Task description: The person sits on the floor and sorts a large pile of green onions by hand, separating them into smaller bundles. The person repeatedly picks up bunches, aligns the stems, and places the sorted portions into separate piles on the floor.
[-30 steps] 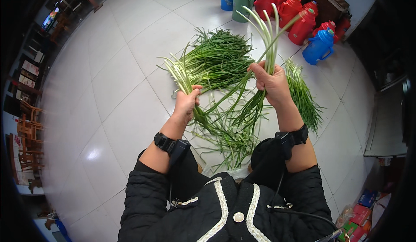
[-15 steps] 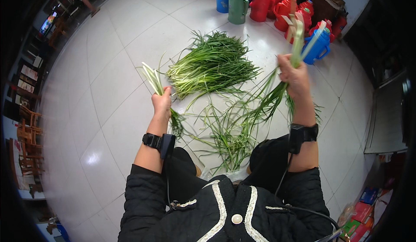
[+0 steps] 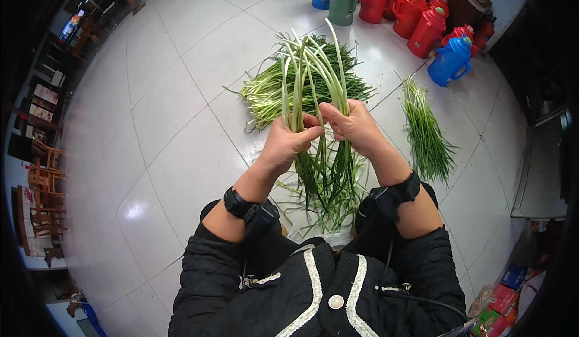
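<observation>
The left hand [image 3: 289, 141] and right hand [image 3: 357, 126] now draw together nearside of the pile [image 3: 264, 95], fingers [image 3: 310, 133] curled round stalks [image 3: 297, 95]. Passing stalks across looks possible.

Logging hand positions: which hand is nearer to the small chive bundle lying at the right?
Right. The right hand is to the left of the small chive bundle, apart from it; the left hand is farther left, beyond the right hand.

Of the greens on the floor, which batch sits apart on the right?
The narrow bundle, alone to the right of the right hand; the big pile lies ahead, and loose leaves are scattered in the foreground.
</observation>
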The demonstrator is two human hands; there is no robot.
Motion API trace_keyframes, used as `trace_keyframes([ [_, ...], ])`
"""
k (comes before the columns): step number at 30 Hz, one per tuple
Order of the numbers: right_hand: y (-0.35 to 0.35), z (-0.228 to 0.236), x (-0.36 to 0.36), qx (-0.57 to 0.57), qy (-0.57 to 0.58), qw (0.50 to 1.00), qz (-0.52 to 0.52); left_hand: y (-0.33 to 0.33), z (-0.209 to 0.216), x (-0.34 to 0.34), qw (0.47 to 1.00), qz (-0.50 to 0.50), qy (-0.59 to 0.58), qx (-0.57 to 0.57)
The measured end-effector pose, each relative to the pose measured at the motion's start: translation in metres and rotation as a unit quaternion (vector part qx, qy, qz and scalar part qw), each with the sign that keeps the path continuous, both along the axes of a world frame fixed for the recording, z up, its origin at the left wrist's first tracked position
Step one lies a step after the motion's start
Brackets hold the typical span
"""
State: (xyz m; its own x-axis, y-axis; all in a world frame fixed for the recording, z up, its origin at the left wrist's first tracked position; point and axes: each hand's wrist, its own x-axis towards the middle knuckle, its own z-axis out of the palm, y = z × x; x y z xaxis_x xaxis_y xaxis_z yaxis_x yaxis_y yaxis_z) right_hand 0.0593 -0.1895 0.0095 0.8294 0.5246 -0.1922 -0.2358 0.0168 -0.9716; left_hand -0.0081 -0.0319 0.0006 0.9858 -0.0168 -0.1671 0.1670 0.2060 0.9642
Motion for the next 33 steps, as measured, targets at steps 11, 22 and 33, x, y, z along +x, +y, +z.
trace_keyframes([
  [11,-0.001,-0.001,-0.003,-0.061,-0.138,0.987,0.061,0.011,-0.006,-0.001,0.990,0.008,0.022,-0.136],
  [22,-0.009,0.005,-0.008,-0.049,-0.047,0.993,0.096,0.026,0.000,0.001,0.990,0.134,-0.021,-0.025],
  [33,-0.046,-0.009,0.003,-0.106,-0.025,0.986,0.123,0.131,0.004,0.009,0.913,0.348,-0.099,-0.189],
])
